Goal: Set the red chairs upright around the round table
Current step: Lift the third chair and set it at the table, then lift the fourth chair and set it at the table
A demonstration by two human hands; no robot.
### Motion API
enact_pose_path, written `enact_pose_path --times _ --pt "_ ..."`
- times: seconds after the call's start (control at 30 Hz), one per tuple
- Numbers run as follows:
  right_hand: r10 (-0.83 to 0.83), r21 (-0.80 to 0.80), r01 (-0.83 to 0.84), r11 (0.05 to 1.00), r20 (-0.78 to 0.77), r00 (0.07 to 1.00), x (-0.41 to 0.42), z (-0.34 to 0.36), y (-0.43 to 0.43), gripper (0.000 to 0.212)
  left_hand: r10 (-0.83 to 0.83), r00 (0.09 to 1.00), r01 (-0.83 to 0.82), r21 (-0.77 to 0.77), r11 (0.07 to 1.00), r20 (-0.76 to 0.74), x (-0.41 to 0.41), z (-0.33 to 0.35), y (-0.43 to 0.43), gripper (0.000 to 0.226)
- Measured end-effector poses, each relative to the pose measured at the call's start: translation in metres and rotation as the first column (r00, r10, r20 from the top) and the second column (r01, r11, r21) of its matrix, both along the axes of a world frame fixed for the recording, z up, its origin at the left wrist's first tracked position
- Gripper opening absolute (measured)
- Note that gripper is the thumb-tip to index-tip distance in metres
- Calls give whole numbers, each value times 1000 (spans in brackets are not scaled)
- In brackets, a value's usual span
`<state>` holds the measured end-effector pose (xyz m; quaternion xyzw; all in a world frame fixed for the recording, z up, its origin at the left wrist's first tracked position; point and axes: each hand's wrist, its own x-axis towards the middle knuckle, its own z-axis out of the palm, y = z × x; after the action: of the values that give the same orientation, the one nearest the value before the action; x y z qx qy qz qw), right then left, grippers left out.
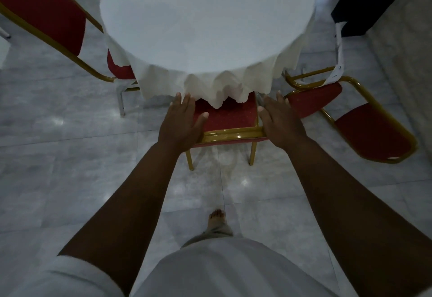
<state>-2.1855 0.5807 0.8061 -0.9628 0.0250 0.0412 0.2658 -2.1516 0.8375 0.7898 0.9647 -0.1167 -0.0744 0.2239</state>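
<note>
1. Where the view starts at the person's own body, a white garment (233, 271) fills the bottom edge, and one bare foot (217, 217) stands on the pale grey tiled floor (70, 180).
2. Both bare forearms reach forward to the near chair (228, 119), which stands upright on gold legs with its red seat pushed partly under the table edge.
3. The left hand (181, 122) lies flat and open over the left end of the chair's gold top rail, fingers spread and pointing toward the table, thumb out over the red seat; it does not wrap the rail.
4. The right hand (281, 118) lies flat in the same way over the right end of the rail, fingers extended, not closed around it.
5. Just beyond the hands, the round table (208, 16) carries a white tablecloth (233, 86) whose folded hem hangs over the front of the near chair's seat.
6. To the right, the right chair (374, 130) sits at a slant beside the table, its red pads and gold frame close to the right hand.
7. To the left, the left chair (44, 14) shows a tall red back with a gold edge, its seat tucked under the cloth.
8. At the far right a dark panel (364, 4) stands beyond the table.
</note>
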Motion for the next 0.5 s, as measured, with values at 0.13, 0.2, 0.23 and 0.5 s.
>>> enact_pose_path --times 0.13,0.2,0.23,0.5 --pt "-92 28 92 995 8 996 -20 7 -18 67 -17 999 20 -81 997 40 -5 19 -28 77" --pt "-168 23 167 986 30 985 -36 10 -37 64 -106 993 109 -83 991 48 -10 26 -59 77" --pt "-207 15 206 978 42 977 -45 12 -49 62 -165 985 169 -63 984 55 -12 29 -78 76" --pt "-490 -34 492 870 55 870 -125 6 -168 58 -538 832 540 23 841 138 -30 40 -223 77"
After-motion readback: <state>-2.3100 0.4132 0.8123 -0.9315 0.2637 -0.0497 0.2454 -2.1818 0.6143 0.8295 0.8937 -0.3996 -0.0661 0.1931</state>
